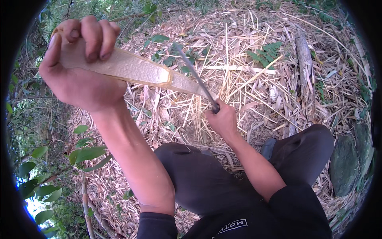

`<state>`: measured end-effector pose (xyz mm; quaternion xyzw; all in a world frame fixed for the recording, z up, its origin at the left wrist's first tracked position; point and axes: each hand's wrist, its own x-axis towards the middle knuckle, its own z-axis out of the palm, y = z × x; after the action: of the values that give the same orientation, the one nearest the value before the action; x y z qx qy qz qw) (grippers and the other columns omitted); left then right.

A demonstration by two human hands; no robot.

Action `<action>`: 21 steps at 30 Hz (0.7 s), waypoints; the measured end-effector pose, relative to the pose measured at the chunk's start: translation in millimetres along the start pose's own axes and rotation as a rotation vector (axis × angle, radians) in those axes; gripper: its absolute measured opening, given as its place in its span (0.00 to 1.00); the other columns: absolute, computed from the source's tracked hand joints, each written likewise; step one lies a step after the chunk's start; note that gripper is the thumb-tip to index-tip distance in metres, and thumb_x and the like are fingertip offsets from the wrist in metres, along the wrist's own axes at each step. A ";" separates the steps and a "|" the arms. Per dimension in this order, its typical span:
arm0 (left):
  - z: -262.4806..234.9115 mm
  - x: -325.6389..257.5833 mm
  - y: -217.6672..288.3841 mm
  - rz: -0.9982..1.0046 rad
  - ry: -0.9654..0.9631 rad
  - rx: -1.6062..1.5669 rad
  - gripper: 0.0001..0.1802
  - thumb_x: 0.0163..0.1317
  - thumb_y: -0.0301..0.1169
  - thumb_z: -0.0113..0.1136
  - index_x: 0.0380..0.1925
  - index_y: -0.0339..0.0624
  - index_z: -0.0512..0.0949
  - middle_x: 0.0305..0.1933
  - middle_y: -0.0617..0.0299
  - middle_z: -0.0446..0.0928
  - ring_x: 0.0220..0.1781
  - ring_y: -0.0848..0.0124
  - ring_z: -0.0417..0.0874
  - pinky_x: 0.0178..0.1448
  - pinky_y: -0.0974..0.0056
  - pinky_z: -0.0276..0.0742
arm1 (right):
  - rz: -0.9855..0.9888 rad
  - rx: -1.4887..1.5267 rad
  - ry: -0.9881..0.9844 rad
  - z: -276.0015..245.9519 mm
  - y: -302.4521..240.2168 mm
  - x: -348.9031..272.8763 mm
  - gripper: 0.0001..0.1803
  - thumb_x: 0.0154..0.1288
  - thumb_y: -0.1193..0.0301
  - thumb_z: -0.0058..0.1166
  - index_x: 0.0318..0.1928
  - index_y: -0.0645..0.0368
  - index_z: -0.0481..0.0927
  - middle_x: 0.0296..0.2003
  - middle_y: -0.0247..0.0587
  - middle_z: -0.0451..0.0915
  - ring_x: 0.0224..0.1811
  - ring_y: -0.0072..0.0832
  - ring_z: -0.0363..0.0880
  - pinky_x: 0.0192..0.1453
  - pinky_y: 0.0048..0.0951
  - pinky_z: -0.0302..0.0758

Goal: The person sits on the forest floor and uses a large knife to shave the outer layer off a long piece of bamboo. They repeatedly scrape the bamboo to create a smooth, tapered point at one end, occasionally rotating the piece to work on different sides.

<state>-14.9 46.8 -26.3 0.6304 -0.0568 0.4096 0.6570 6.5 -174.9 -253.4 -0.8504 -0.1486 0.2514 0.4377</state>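
Observation:
My left hand (pixel 77 63) is raised at the upper left, fingers wrapped around the thick end of a pale split bamboo piece (pixel 137 71). The piece slants down to the right, its hollow inner face up, with a node ridge near its middle. My right hand (pixel 223 119) grips the handle of a long thin knife (pixel 195 75). The blade points up and to the left and lies across the narrow end of the bamboo piece, touching it.
Dry bamboo shavings and straw (pixel 238 51) cover the ground. A weathered log (pixel 304 55) lies at the upper right, a mossy stone (pixel 344 163) at the right. Green leafy branches (pixel 85 153) stand at the lower left. My dark-trousered knees (pixel 207 175) fill the lower middle.

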 end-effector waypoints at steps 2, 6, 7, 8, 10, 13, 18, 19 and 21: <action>3.2 1.9 7.0 0.023 -0.013 0.029 0.16 0.65 0.47 0.43 0.29 0.47 0.68 0.17 0.69 0.56 0.21 0.73 0.58 0.45 0.60 0.62 | 0.332 -0.229 -0.151 7.5 54.9 12.1 0.20 0.50 0.64 0.60 0.40 0.68 0.82 0.32 0.64 0.83 0.37 0.50 0.86 0.41 0.46 0.80; 5.1 8.3 5.1 0.034 -0.079 -0.069 0.16 0.65 0.46 0.44 0.30 0.46 0.67 0.18 0.69 0.56 0.22 0.73 0.58 0.45 0.58 0.64 | 0.321 -0.298 -0.134 18.8 125.3 17.3 0.22 0.53 0.65 0.59 0.44 0.71 0.82 0.36 0.65 0.83 0.40 0.53 0.85 0.46 0.45 0.81; 1.2 4.5 3.8 0.027 -0.065 -0.069 0.15 0.65 0.46 0.44 0.30 0.46 0.67 0.18 0.69 0.56 0.22 0.73 0.58 0.46 0.58 0.64 | 0.299 -0.342 -0.165 18.8 101.1 8.7 0.22 0.54 0.66 0.59 0.45 0.71 0.82 0.35 0.65 0.83 0.39 0.54 0.85 0.46 0.45 0.80; -2.2 3.5 -0.7 0.010 -0.052 -0.076 0.15 0.65 0.46 0.44 0.29 0.46 0.67 0.18 0.68 0.55 0.22 0.73 0.58 0.46 0.58 0.64 | 0.353 -0.231 -0.148 12.9 77.6 5.3 0.22 0.54 0.67 0.58 0.46 0.71 0.82 0.34 0.65 0.83 0.38 0.54 0.85 0.46 0.45 0.80; -7.3 8.8 -4.0 0.004 -0.031 -0.052 0.15 0.65 0.45 0.43 0.29 0.46 0.66 0.18 0.68 0.55 0.22 0.73 0.58 0.48 0.58 0.65 | 0.242 -0.249 -0.168 -2.8 24.9 8.0 0.22 0.55 0.66 0.57 0.47 0.70 0.82 0.34 0.64 0.83 0.39 0.54 0.85 0.46 0.45 0.81; -23.5 8.8 -5.0 -0.008 -0.010 -0.074 0.16 0.65 0.45 0.41 0.29 0.46 0.65 0.19 0.67 0.55 0.22 0.73 0.58 0.47 0.59 0.65 | 0.290 -0.282 -0.191 4.3 30.0 2.3 0.22 0.56 0.66 0.56 0.48 0.68 0.82 0.35 0.63 0.84 0.39 0.54 0.85 0.46 0.44 0.81; -20.8 13.4 -1.0 0.027 0.044 -0.019 0.16 0.66 0.45 0.40 0.29 0.45 0.64 0.19 0.66 0.55 0.22 0.72 0.57 0.46 0.57 0.65 | 0.377 -0.437 -0.156 21.3 149.8 12.2 0.22 0.57 0.64 0.56 0.47 0.67 0.82 0.39 0.64 0.83 0.44 0.54 0.84 0.50 0.44 0.81; -24.3 6.8 0.2 0.010 0.060 -0.014 0.16 0.66 0.44 0.40 0.29 0.45 0.64 0.19 0.66 0.55 0.22 0.72 0.57 0.45 0.57 0.65 | 0.435 -0.441 -0.212 19.6 141.0 8.3 0.22 0.57 0.64 0.56 0.47 0.67 0.82 0.40 0.64 0.83 0.46 0.54 0.84 0.51 0.45 0.80; -15.1 -5.4 -5.1 -0.003 0.219 0.019 0.15 0.67 0.44 0.38 0.28 0.45 0.63 0.20 0.65 0.55 0.23 0.72 0.57 0.42 0.60 0.63 | 0.446 -0.424 -0.258 16.5 104.3 -0.8 0.22 0.56 0.64 0.57 0.46 0.69 0.82 0.41 0.65 0.83 0.46 0.56 0.83 0.51 0.47 0.79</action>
<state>-22.0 58.1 -36.4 0.5881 0.0201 0.4755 0.6540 0.1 -223.9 -346.7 -0.8953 -0.0620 0.4100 0.1630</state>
